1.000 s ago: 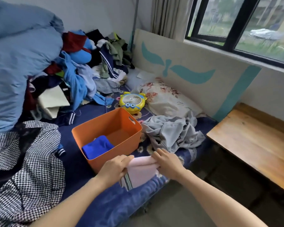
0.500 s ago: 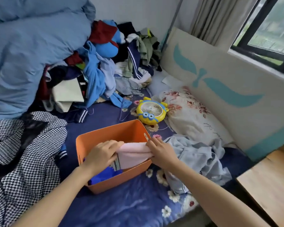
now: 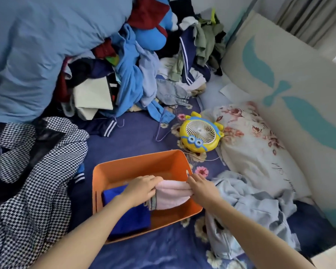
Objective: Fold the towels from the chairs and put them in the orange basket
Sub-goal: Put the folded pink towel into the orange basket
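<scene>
The orange basket (image 3: 136, 166) sits on the blue floral bedsheet in front of me. A folded blue towel (image 3: 130, 216) lies in its left half. Both hands hold a folded pink towel (image 3: 172, 195) low inside the right half of the basket. My left hand (image 3: 142, 188) grips the towel's left end, over the blue towel's edge. At the basket's right wall, my right hand (image 3: 202, 188) grips the other end. The pink towel's underside is hidden, so I cannot tell whether it rests on the basket floor.
A yellow toy fan (image 3: 201, 135) lies just beyond the basket. A crumpled grey garment (image 3: 248, 206) is to the right, a floral pillow (image 3: 254, 144) behind it. A houndstooth coat (image 3: 33, 181) lies left, and a clothes pile (image 3: 140, 74) with a blue duvet (image 3: 37, 45) fills the back.
Both hands carried the pink towel from the bed's front edge forward over the basket, then lowered it into the right half beside the blue towel. My view tilted down.
</scene>
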### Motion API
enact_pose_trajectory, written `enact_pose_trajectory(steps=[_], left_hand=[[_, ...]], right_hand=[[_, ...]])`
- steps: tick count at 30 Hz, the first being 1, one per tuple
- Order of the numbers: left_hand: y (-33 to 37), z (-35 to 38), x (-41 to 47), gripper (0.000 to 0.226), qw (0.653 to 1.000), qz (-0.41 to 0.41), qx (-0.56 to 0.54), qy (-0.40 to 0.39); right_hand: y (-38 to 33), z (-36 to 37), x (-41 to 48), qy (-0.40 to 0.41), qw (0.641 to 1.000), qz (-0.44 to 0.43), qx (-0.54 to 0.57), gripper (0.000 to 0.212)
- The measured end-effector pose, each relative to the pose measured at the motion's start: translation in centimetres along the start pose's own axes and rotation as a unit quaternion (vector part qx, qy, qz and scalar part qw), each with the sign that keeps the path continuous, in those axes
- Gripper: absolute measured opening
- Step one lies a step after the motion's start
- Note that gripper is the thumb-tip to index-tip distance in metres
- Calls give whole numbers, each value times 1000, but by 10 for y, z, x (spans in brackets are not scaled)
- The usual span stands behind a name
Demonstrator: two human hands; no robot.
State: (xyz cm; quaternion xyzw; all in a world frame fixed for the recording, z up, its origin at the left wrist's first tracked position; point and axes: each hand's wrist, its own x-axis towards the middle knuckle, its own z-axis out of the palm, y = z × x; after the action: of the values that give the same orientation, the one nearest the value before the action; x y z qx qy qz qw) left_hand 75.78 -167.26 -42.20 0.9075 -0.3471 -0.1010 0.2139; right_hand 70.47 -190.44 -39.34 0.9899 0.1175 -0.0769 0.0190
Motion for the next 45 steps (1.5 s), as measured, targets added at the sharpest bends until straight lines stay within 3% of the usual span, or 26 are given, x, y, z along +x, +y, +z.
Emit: enact_pose_trajectory(steps=[6,10,13,15,17,20,24,28,30,32,36,37,38,39,40,42,45], left_hand=[[-23,17,34,31,993,-87,-58,-55],[-42,24,58,30,988,-110,-77,-81],[-56,30,71,34,988,-123,-78,-52],[-60,35,70,39,993,-108,-49,7],[-62,49,67,45,995,-89,-21,44],[-61,74,60,37,995,-80,30,43],[-67,108,59,28,994,-82,61,-30],[-58,141,52,18,990,-85,93,-69],[-50,157,48,25,982,-89,104,-132],[-44,168,47,11,971,-96,117,-184],[-34,178,48,53,926,-130,139,-327],[-31,178,47,55,920,-127,140,-344],[-29,183,45,55,915,-121,149,-354],[-25,183,45,54,913,-126,144,-361],[-22,181,45,54,912,-122,154,-360],[-17,178,41,53,919,-124,160,-339],[-11,163,42,50,934,-130,156,-295]], right_hand=[[20,17,48,-161,986,-2,45,34],[30,20,77,-226,972,0,69,35],[38,25,102,-202,978,-3,48,32],[36,31,113,-88,994,-61,9,23],[28,40,120,-78,992,-97,-37,11],[17,63,122,-93,989,-99,-57,13],[9,105,126,-142,986,-89,-25,38],[4,142,123,-184,979,-72,-45,14],[2,161,114,-208,975,-57,-54,23],[3,180,102,-211,974,-38,-68,32],[13,241,79,-256,965,-18,-50,40],[13,240,75,-294,953,3,-80,36],[10,229,71,-380,917,12,-121,32],[5,211,70,-471,862,-14,-187,36],[3,204,77,-470,848,-76,-232,41],[3,193,81,-444,843,-196,-234,48],[-3,166,84,-387,865,-202,-248,51]])
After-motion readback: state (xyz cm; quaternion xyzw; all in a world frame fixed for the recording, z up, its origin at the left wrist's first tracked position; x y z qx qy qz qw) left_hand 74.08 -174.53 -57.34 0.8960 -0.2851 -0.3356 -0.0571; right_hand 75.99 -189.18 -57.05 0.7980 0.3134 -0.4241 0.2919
